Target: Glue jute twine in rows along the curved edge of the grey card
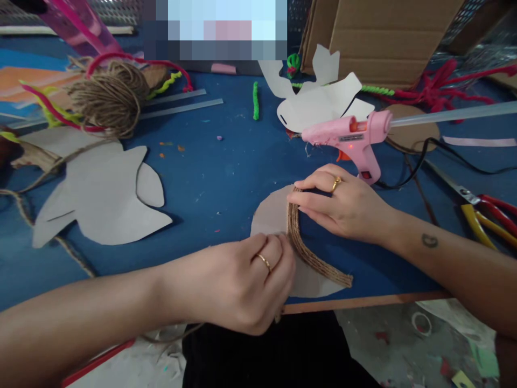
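Note:
A grey crescent-like cardboard cutout (pixel 270 211) lies at the table's front edge. Rows of brown jute twine (pixel 319 261) line its inner curve. My right hand (pixel 343 203) pinches the upper end of the cutout, fingertips on the twine rows. Over the cutout's left part, my left hand (pixel 250 283) is closed with its fingertips against the innermost row. Loose twine shows beneath that hand, so it grips the strand, though the fingertips are partly hidden. Just beyond my right hand, a pink hot glue gun (pixel 343 134) lies on its side with a glue stick in its back.
A twine ball (pixel 109 97) and grey cutouts (pixel 105 194) lie left. White paper shapes (pixel 323 102), a cardboard box (pixel 388 43) and pink pipe cleaners (pixel 440 91) are at the back right. Scissors (pixel 468 194) and the gun's black cord (pixel 420 167) lie right.

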Tool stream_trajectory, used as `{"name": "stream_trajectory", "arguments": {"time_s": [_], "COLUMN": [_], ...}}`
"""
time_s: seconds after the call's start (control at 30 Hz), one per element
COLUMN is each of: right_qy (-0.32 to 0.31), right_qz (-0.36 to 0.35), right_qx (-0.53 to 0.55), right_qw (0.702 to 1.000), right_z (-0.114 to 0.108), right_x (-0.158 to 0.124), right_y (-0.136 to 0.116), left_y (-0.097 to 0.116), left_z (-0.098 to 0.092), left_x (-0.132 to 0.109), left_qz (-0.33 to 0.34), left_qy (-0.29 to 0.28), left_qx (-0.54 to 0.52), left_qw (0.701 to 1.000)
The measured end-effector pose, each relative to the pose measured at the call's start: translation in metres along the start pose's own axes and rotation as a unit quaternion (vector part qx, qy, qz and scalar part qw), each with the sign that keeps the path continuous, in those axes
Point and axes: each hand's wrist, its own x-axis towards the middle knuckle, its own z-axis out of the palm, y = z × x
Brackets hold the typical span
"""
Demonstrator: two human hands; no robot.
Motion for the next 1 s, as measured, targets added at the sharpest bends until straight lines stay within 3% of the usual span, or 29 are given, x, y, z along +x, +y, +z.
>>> {"name": "stream_trajectory", "arguments": {"time_s": [0.23,0.5,1.0], "right_qy": [-0.001,-0.009,-0.023], "right_qz": [-0.003,0.006,0.001], "right_qx": [-0.002,-0.015,-0.050], "right_qw": [1.000,1.000,0.999], "right_z": [0.000,0.000,0.001], "right_x": [0.000,-0.002,-0.006], "right_y": [0.000,0.000,0.001], "left_y": [-0.007,-0.002,0.010], "left_z": [0.000,0.007,0.009], "left_x": [0.006,0.005,0.003], "left_qz": [0.043,-0.068,-0.092], "left_qy": [-0.024,0.016,0.061], "left_qx": [-0.009,-0.074,-0.078], "left_qw": [0.999,0.995,0.991]}}
